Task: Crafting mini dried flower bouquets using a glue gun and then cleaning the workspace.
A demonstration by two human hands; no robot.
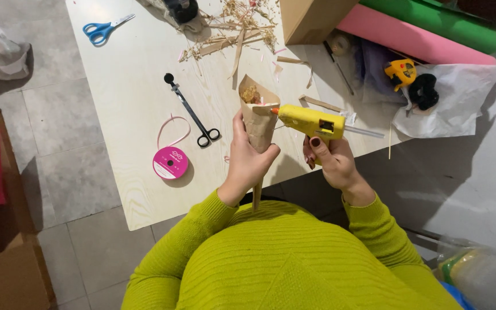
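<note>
My left hand (pixel 247 158) grips a brown paper cone (pixel 258 117) upright over the table's near edge; dried straw-coloured filling shows in its open top. My right hand (pixel 331 161) holds a yellow glue gun (pixel 308 120) by its handle. The gun's orange nozzle touches the cone's upper right edge. A glue stick pokes out of the gun's back toward the right.
On the pale wooden table (pixel 139 86) lie blue scissors (pixel 101 30), long black scissors (pixel 193 112), a pink ribbon spool (pixel 170 162), straw scraps (pixel 233 28), a cardboard box (pixel 311 20), pink and green paper rolls (pixel 414 34), a yellow tape measure (pixel 400 72).
</note>
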